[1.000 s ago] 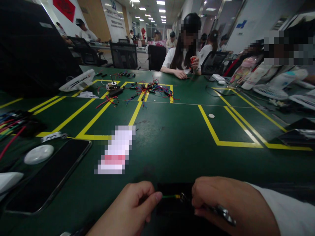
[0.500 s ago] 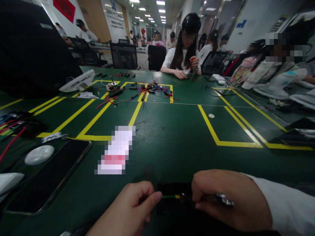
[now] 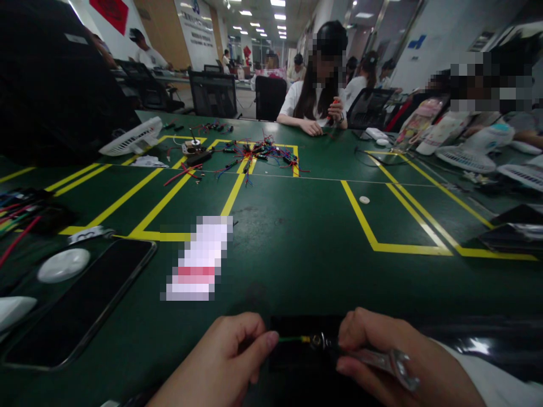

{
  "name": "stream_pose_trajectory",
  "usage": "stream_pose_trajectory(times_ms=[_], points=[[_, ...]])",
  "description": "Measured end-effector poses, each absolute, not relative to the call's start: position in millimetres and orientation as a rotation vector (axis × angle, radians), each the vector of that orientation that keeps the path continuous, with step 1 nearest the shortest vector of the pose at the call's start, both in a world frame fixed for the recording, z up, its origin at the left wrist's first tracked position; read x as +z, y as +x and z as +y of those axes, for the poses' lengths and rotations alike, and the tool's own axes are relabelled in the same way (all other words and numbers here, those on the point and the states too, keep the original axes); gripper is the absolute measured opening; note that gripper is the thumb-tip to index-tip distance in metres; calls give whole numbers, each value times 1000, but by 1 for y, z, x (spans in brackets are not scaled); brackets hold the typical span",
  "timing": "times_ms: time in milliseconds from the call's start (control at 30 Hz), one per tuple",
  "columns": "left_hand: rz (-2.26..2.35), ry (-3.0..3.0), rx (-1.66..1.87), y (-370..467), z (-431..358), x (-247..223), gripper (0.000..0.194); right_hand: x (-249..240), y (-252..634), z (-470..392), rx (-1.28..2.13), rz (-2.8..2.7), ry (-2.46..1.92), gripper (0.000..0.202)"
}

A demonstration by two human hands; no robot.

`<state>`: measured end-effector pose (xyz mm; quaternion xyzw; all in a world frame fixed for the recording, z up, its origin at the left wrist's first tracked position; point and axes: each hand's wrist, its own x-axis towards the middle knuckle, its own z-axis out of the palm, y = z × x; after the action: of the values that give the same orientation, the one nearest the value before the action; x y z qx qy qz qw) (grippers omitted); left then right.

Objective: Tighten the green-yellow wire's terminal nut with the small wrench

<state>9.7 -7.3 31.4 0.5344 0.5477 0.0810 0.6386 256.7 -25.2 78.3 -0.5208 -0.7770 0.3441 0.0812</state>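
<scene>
Pinching green wire [image 3: 291, 340] in left hand [image 3: 233, 346], open-end wrench [image 3: 397, 364] in right hand [image 3: 379, 337], perhaps risking kinks by over-twisting.

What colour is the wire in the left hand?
Green wire, yellow at one end; see the head view.

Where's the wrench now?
The wrench is at the head view's lower right, in the right hand, right of the green wire pinched in the left hand.

At lower right, the wrench [image 3: 377, 358] is of shiny metal, the sleeve [image 3: 487, 384] of matt cloth. At lower left, the phone [image 3: 85, 305] has smooth, glossy glass. In the middle, the table [image 3: 305, 243] looks smooth, slightly shiny.
</scene>
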Motion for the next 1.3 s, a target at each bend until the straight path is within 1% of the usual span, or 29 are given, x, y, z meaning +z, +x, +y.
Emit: stream_pose_trajectory(times_ms=[200, 433, 733, 900, 1033, 1200, 1300], points=[[1249, 1217, 193, 10, -7, 31, 35, 81, 251, -19, 944, -2398, -1492, 9], [1261, 1236, 191, 8, -9, 29, 36, 96, 250, -9, 956, -2543, -1434, 10], [1263, 1244, 189, 11, -7, 35, 34, 111, 255, 23, 1082, -2858, -952, 12], [1269, 1253, 191, 10, -7, 36, 36, 107, 255, 25, 1051, -2900, -866, 12], [1265, 1248, 177, 9, -7, 37, 35, 107, 260, 18, 1070, -2739, -947, 11], [1259, 1267, 173, 10, -7, 39, 33, 103, 269, -3, 989, -2395, -1310, 7], [1263, 1255, 176, 10, -7, 37, 35, 95, 270, -17, 967, -2308, -1472, 7]])
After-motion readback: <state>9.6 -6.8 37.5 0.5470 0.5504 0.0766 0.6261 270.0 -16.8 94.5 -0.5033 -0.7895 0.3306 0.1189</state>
